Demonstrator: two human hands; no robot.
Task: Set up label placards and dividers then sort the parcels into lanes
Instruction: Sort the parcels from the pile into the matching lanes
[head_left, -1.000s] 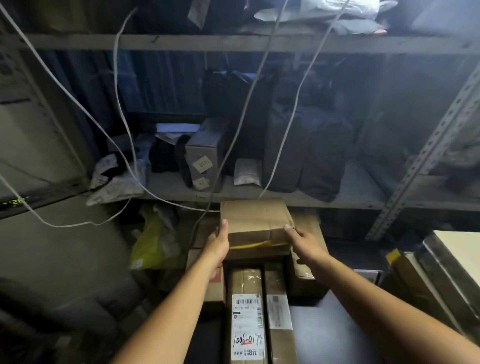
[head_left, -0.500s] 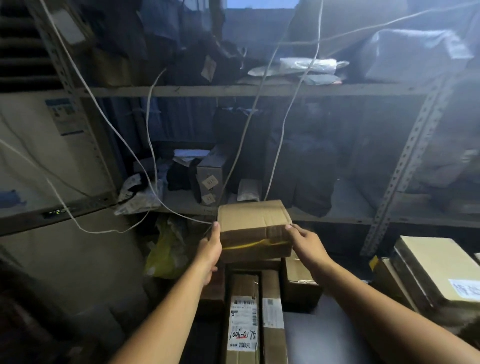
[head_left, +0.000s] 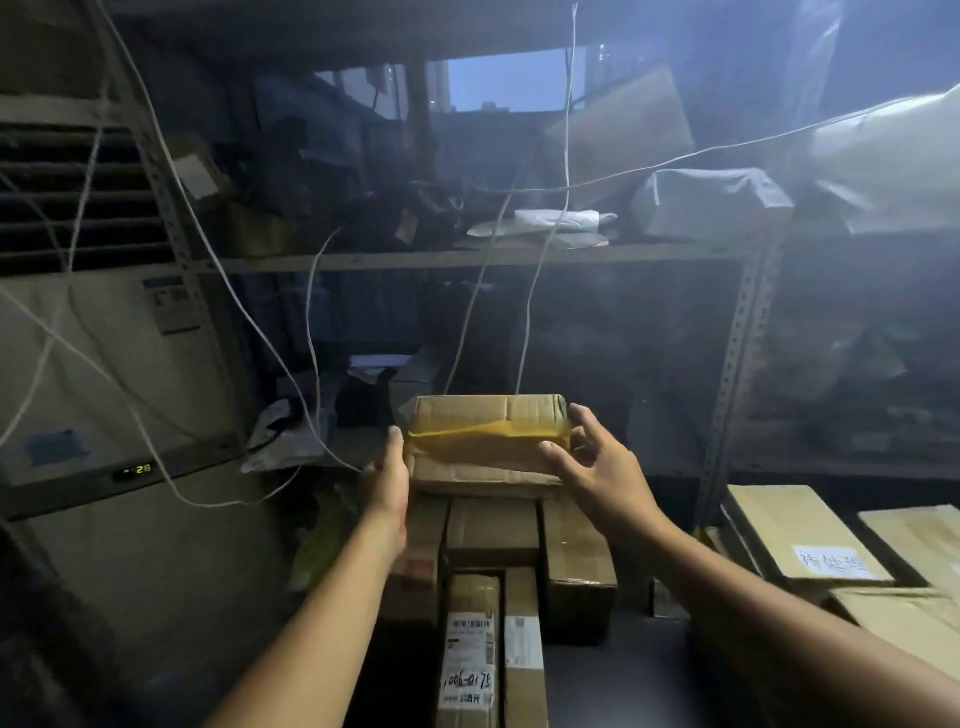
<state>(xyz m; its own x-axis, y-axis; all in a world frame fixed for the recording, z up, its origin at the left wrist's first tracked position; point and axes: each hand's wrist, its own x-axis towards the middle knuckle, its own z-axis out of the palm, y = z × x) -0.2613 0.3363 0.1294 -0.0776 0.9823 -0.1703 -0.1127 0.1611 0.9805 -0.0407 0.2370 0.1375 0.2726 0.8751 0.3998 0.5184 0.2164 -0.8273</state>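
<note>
parcel (head_left: 485, 441) atop box stack (head_left: 493, 530) | shelf (head_left: 467, 257) behind | flat cartons (head_left: 800, 535) right | air conditioner (head_left: 104, 364) left

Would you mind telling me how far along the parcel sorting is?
Done: labelled parcels lie side by side below, and a handwritten label sits on a carton at right. In hand: the yellow-taped box, between left hand and right hand. Left: placing it; no dividers visible.

left hand (head_left: 387, 475) flat, fingers straight | right hand (head_left: 597, 462) fingers spread
</note>
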